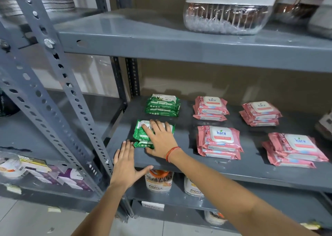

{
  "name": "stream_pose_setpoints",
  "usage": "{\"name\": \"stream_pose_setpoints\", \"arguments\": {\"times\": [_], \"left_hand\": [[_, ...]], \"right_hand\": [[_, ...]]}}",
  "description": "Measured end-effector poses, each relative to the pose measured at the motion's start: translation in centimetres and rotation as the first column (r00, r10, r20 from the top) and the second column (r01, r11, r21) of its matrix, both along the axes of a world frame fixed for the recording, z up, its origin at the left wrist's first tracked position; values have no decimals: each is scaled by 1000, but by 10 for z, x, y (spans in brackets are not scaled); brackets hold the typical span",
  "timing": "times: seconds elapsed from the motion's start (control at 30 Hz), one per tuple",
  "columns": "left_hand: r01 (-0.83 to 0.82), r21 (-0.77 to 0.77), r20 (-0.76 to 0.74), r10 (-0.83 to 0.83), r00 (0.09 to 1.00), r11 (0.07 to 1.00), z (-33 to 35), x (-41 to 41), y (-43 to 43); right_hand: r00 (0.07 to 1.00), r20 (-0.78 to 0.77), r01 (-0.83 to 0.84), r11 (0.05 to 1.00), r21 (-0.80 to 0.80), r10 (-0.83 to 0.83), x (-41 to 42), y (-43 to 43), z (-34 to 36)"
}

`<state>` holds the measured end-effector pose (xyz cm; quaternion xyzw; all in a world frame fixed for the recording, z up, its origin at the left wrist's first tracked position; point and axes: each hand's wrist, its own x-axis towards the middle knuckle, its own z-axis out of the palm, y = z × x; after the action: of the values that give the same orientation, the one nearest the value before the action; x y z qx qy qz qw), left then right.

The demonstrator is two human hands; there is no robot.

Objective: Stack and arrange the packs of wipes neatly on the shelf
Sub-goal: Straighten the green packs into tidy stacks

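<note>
On the grey middle shelf [179,165] lie stacks of wipes. A front green stack [142,136] sits at the left, with my right hand [159,138] lying flat on top of it, fingers spread. My left hand [125,162] rests flat at the shelf's front edge, its fingertips touching the stack's lower left corner. Behind is a second green stack [162,105]. To the right are several pink kara stacks: back middle [210,108], front middle [219,142], back right [260,113], front right [294,149].
The shelf above [161,43] holds a clear jar labelled orange flavour [228,10]. Jars [159,181] stand on the shelf below. A perforated grey upright [71,91] rises at the left, with another rack and boxes [45,172] beyond it.
</note>
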<state>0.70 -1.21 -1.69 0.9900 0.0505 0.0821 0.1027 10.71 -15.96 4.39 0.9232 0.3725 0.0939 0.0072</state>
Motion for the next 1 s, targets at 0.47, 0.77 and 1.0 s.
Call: {"name": "stream_pose_setpoints", "arguments": {"times": [0.47,0.77,1.0], "left_hand": [[355,29,109,-356,928,935,9,-15,-114],[440,109,-4,-443,897,891,4,-7,-141],[445,136,18,-451,892,885,4,-6,-141]], "right_hand": [[902,280,253,927,275,-329,-21,-145,17],[901,76,419,902,104,-427,-27,-197,-3],[906,75,411,909,74,-416,-19,-199,-6]]}}
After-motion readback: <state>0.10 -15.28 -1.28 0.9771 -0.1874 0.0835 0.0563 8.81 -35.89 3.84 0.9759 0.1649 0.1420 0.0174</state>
